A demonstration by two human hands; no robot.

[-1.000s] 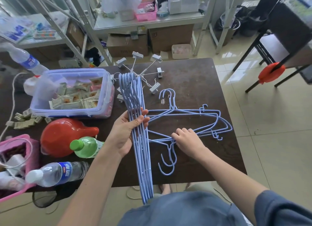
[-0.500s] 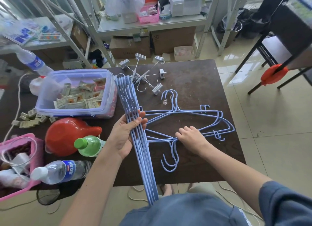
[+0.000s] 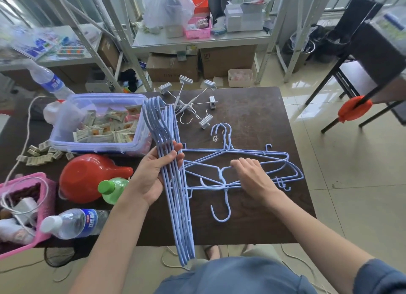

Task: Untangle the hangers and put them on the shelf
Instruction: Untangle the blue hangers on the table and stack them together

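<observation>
The left hand (image 3: 157, 175), palm up and forearm angled in from lower left, held a gathered bundle of blue hangers (image 3: 175, 197) upright, fingers (image 3: 175, 156) curled over the wires. The right hand (image 3: 252, 177) lay palm down on the tangled hangers (image 3: 259, 162) spread flat on the dark surface (image 3: 252, 118), fingers bent together onto a wire near a hook; an actual grip could not be confirmed.

A single wide-angle head view looks forward and steeply down from just above the dark surface (image 3: 252, 118), close over both forearms. Farther off, metal shelving (image 3: 197, 41) fills the top edge, seemingly bent by the lens.
</observation>
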